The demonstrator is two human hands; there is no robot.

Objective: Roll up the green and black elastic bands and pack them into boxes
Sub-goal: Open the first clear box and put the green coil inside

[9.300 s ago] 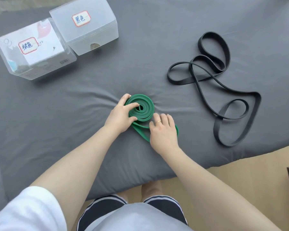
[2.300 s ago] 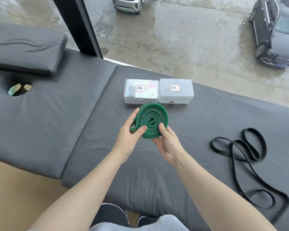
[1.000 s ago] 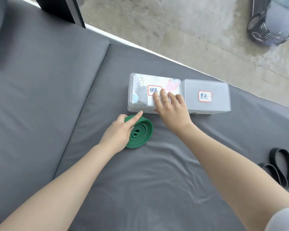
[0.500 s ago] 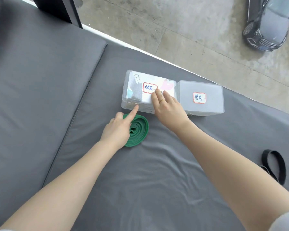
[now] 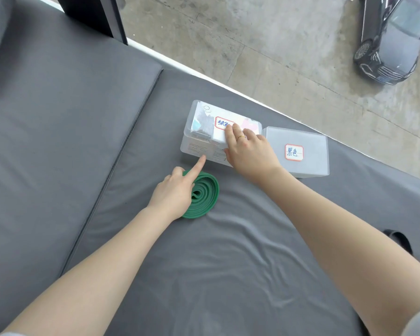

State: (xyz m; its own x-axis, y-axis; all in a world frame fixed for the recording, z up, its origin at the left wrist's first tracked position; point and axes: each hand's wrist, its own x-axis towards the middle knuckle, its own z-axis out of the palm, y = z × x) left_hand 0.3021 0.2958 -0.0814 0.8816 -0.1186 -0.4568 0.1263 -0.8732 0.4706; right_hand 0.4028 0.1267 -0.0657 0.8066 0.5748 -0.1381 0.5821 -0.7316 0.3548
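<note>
Grey padding is covering the bench [image 5: 204, 275] beside a floor-level window, with wet pavement and a parked car [image 5: 393, 42] showing outside. Half a second ago the right hand [image 5: 250, 154] was resting flat on the lid of the green-labelled box [image 5: 199, 139]; now its fingers are lying spread over the lid's near edge with the thumb tucked under the front, apparently starting to pry it up, though the lid is still looking closed. The left hand [image 5: 175, 192] is pressing the rolled green band [image 5: 204, 197] down on the padding just in front of that box, palm on the coil and forefinger stretching out until its tip is touching the box wall. The coil is staying tight, so rolling the green one looks finished and packing is waiting only on the lid. The black-labelled box [image 5: 298, 151] is sitting shut against the first, and only a loop of the black band [image 5: 398, 238] is peeking out behind the right forearm, unrolled as far as I can tell.
</note>
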